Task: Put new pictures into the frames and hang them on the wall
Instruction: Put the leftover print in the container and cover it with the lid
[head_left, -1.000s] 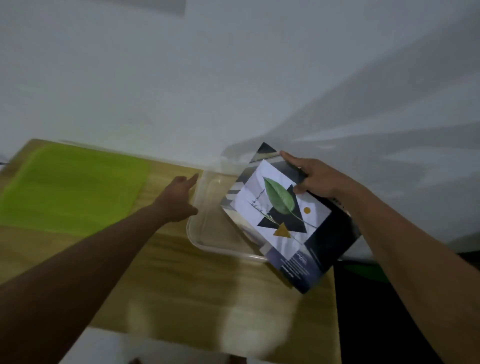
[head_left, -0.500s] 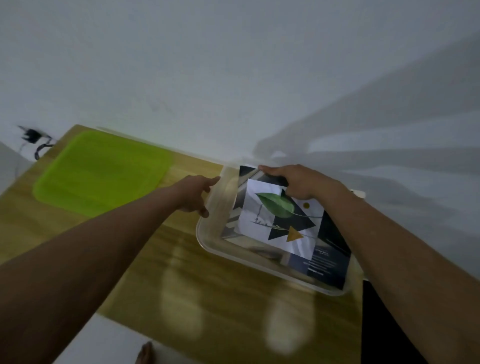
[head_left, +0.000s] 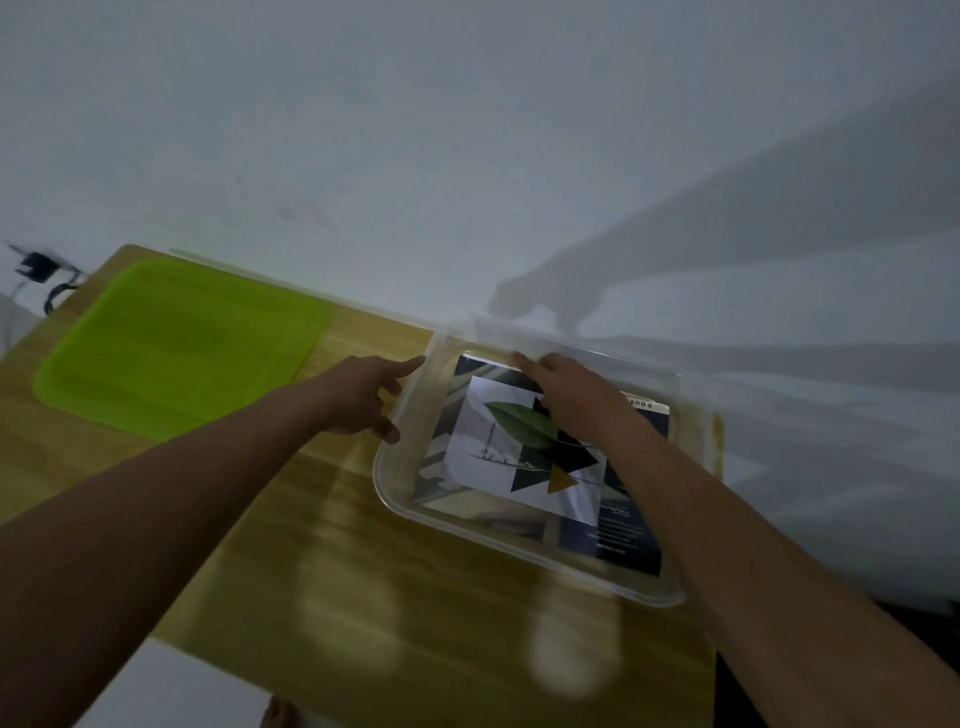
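The clear plastic bin (head_left: 402, 457) sits at the right end of the table, against the wall, and the pictures (head_left: 519, 457) lie flat inside it: a white print with a green leaf and dark triangles on top of a darker sheet. The right hand (head_left: 571, 395) rests on the stack's far edge with its fingers curved over it. The thumb is hidden, so I cannot tell whether it pinches the paper or only presses it down. The left hand (head_left: 358, 400) is released, its forefinger and thumb braced against the bin's left wall to steady it.

I judge this to be the print-sorting step, with framing and hanging not yet begun, and no frame is in view. The next move calls for separating one sheet cleanly, since stacked glossy paper tends to lift together.

The room is dim. A plain white wall (head_left: 467, 156) carries long arm shadows, the wooden table (head_left: 311, 545) stands against it with pale glare patches, a lime-green lid (head_left: 176, 343) lies flat at the table's left end, and a dark plug (head_left: 36, 265) sits beyond that corner
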